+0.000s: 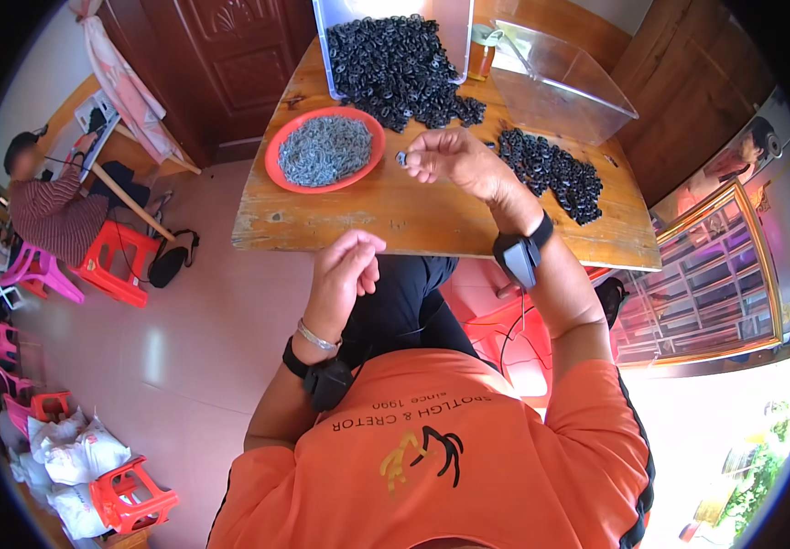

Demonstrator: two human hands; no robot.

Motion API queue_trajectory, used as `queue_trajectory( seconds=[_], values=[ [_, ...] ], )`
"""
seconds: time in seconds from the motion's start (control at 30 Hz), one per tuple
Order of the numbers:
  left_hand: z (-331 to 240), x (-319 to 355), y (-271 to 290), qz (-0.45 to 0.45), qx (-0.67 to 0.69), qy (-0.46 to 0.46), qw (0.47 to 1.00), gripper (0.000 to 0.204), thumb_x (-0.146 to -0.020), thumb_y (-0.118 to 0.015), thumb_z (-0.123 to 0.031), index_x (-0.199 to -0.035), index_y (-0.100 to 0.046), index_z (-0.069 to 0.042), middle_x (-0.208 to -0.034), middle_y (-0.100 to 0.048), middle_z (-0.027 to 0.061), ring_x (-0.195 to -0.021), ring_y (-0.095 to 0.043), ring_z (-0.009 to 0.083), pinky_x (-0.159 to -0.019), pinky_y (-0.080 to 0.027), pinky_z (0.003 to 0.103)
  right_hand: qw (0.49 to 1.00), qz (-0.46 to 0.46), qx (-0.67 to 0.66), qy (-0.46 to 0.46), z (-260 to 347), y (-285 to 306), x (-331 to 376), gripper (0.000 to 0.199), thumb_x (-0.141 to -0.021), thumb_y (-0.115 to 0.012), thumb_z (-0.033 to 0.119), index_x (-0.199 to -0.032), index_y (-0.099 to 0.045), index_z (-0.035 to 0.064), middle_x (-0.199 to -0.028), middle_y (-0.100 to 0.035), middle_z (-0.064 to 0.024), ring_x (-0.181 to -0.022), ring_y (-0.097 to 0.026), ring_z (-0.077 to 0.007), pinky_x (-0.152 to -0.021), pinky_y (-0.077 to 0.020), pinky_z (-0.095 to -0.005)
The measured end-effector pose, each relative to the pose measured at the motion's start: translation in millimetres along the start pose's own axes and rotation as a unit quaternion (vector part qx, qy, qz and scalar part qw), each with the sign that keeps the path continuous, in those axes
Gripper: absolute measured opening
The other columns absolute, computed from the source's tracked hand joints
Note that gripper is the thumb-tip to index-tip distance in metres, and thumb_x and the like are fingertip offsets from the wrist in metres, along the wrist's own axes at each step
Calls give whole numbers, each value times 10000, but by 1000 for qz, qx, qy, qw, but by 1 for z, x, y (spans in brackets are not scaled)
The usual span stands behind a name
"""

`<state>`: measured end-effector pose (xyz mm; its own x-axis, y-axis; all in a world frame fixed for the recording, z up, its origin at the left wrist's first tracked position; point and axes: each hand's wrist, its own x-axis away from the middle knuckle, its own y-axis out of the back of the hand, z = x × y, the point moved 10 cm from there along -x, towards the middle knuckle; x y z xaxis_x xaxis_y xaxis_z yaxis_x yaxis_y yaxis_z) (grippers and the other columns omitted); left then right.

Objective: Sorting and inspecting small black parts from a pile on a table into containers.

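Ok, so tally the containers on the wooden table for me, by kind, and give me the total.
Red dish: 1
Plastic bins: 2
Jar of amber liquid: 1
Total: 4 containers

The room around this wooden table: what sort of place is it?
Probably a home room doubling as a small workspace: a panelled door, a red plastic stool, and a wooden table piled with small black parts.
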<state>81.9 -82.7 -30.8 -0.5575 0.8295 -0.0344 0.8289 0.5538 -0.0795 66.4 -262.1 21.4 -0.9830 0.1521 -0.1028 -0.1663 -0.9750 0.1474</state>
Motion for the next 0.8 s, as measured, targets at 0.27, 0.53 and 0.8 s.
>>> queue_trajectory(
  seconds=[0.27, 0.53, 0.8],
  values=[
    [-36, -7, -6, -16, 16, -71, 997, 238, -923, -494, -284, -950, -578, -64, -628, -507, -15, -521, -451, 41, -469, -330, 170, 999, 37, 18, 15, 29, -54, 44, 126, -874, -604, 113, -890, -628, -10, -760, -619, -1, -686, -542, -72, -661, -445, -225],
    [-31, -4, -10, -8, -1, -57, 998, 210, -923, -487, -252, -849, -527, -60, -621, -498, -14, -518, -441, 42, -468, -342, 173, 965, 83, 250, 23, 43, -75, 50, 130, -838, -626, 144, -851, -626, 14, -691, -612, -33, -633, -541, -112, -608, -438, -258],
    [-12, 2, -5, -5, -5, -64, 998, 173, -913, -491, -181, -805, -494, -47, -611, -490, -8, -515, -438, 42, -466, -367, 182, 957, 35, 278, 76, 38, -87, 43, 150, -826, -631, 164, -839, -608, 16, -682, -607, -87, -603, -556, -144, -566, -438, -299]
  ],
)
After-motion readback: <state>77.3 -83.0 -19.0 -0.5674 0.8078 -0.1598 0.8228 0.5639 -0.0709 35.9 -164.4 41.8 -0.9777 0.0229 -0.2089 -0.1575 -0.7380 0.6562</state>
